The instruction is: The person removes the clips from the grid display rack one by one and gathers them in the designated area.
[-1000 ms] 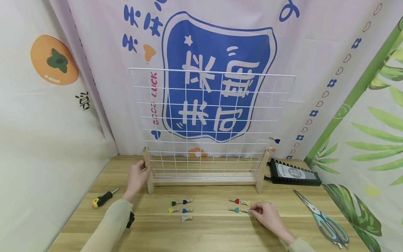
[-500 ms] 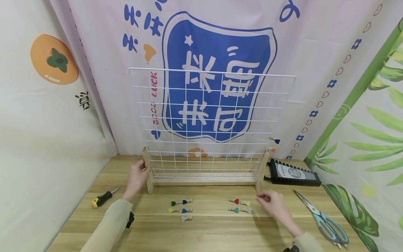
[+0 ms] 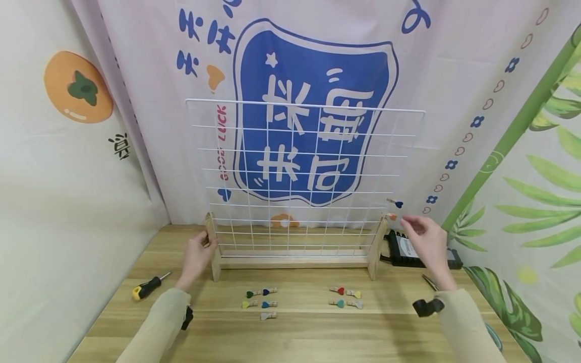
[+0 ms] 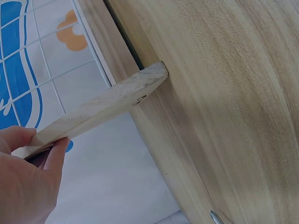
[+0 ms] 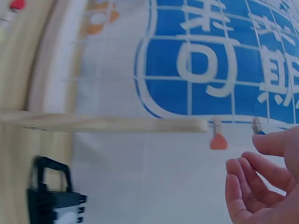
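A white wire grid (image 3: 305,105) stands upright in a wooden stand (image 3: 295,261). My left hand (image 3: 199,254) pinches the top of the stand's left upright (image 4: 105,105) between thumb and fingers. In the right wrist view, my right hand (image 5: 271,177) is raised beside the grid's right edge, fingers loosely curled around nothing. Its thumb tip overlaps a small clothespin with a dark blue heart (image 3: 398,204), clipped on that edge. Below that one hangs a clothespin with an orange heart (image 5: 218,141). Several heart clothespins lie on the table in a left group (image 3: 266,304) and a right group (image 3: 340,303).
A yellow-and-black screwdriver (image 3: 147,289) lies at the left of the wooden table (image 3: 299,343). Behind my right hand is a black ridged case (image 3: 399,252) with a handle. Scissors (image 3: 494,337) at the right are mostly hidden by my right forearm. A printed curtain (image 3: 317,30) hangs behind.
My right hand has left the pale grey-heart clothespin in the right group and risen up and right to the grid's right edge. The left hand has stayed on the upright.
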`<state>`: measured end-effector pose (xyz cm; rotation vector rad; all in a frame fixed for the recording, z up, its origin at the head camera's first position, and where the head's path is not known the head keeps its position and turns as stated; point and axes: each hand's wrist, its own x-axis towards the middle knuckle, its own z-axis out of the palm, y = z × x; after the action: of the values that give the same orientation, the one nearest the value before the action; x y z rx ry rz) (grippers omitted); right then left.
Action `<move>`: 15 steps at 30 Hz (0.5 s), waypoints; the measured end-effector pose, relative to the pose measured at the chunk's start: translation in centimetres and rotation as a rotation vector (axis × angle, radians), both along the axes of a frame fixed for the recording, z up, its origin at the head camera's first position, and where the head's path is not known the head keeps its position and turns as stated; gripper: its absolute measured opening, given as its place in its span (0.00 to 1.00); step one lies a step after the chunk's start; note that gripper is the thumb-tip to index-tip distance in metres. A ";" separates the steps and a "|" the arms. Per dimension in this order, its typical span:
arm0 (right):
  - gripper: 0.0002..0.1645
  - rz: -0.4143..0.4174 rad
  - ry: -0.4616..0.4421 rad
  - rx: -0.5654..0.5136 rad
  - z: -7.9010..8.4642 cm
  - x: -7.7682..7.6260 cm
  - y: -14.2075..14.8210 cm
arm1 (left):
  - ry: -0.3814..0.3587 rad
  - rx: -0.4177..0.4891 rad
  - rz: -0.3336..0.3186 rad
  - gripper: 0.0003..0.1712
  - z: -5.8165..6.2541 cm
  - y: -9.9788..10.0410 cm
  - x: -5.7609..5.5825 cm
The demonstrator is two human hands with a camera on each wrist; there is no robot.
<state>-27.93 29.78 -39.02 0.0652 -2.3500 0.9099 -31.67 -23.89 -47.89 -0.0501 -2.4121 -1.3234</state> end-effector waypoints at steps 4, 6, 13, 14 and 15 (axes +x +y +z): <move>0.20 -0.004 0.009 -0.039 1.3 -1.2 0.1 | 0.007 -0.005 0.006 0.10 0.0 0.0 0.1; 0.21 -0.001 0.009 -0.045 1.8 -1.6 0.0 | 0.017 -0.006 0.007 0.09 0.0 0.0 0.1; 0.21 -0.004 0.009 -0.063 2.6 -2.3 -0.3 | 0.050 -0.008 0.013 0.07 -0.1 0.0 0.1; 0.20 -0.010 0.006 -0.062 2.6 -2.4 -0.3 | 0.055 -0.011 0.013 0.07 -0.1 0.0 0.1; 0.20 -0.014 0.003 -0.065 2.6 -2.4 -0.3 | 0.056 -0.013 0.015 0.07 -0.1 0.0 0.1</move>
<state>-30.31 29.50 -36.39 0.0239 -2.3136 0.9784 -31.59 -23.85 -47.98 -0.0725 -2.3700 -1.2823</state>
